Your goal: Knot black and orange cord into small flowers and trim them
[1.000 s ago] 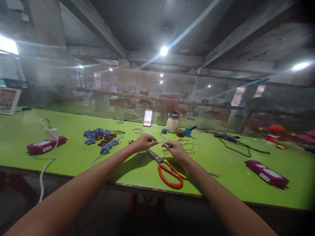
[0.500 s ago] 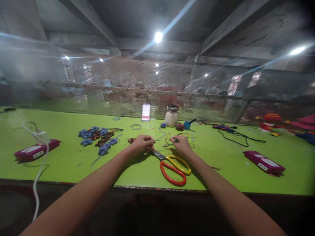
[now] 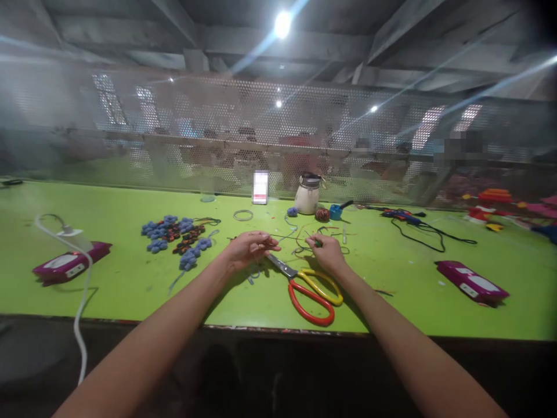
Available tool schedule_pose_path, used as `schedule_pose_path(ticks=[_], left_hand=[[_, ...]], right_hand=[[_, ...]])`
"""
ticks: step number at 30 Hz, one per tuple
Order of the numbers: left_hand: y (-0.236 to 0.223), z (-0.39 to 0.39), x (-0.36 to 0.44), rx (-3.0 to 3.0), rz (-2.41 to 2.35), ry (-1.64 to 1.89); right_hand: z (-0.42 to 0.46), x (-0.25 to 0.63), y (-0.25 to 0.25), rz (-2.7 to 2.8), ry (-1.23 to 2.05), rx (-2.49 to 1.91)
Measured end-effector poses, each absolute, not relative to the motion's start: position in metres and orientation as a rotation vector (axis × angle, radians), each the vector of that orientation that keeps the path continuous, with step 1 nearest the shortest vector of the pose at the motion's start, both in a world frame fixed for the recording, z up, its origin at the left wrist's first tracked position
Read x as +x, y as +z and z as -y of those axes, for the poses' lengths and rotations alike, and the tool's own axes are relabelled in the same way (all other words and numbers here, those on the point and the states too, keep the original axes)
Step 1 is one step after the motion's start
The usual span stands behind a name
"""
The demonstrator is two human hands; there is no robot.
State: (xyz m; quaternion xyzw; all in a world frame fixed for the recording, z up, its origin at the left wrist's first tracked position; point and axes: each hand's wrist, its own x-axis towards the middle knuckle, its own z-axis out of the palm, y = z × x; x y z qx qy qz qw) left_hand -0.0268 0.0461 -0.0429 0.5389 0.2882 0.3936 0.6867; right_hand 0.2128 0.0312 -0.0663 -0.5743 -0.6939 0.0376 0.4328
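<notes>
**Green Table (image 3: 404, 302), Grey Surroundings**

A perforated screen (image 3: 243, 110) spans the table's far edge at twelve o'clock, a ceiling lamp (image 3: 282, 24) glaring above. Another light (image 3: 554, 60) shows at two. A concrete beam (image 3: 404, 28) slants between one and two. At six, below the table, it is dark.

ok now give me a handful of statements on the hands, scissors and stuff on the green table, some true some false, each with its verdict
1. The right hand holds a small green object. True.
2. The scissors have two red handles. False: one is red, the other yellow.
3. The phone stands left of the jar. True.
4. The blue flower-shaped pieces lie right of the scissors. False: they lie left.
5. The left hand is near the scissors' blades. True.
</notes>
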Motion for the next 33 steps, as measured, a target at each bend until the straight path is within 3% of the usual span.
schedule_pose_path(ticks=[12,23,33], left_hand=[[-0.045,-0.048,-0.028,1.272,-0.750,1.035],[-0.019,-0.028,-0.004,1.369,-0.694,0.843],[-0.017,-0.042,-0.014,1.283,-0.733,0.798]], right_hand=[[-0.020,0.203,-0.058,1.722,0.210,-1.329],[-0.035,0.177,0.027,1.912,0.366,-1.116],[-0.053,0.198,-0.014,1.690,0.467,-1.186]])
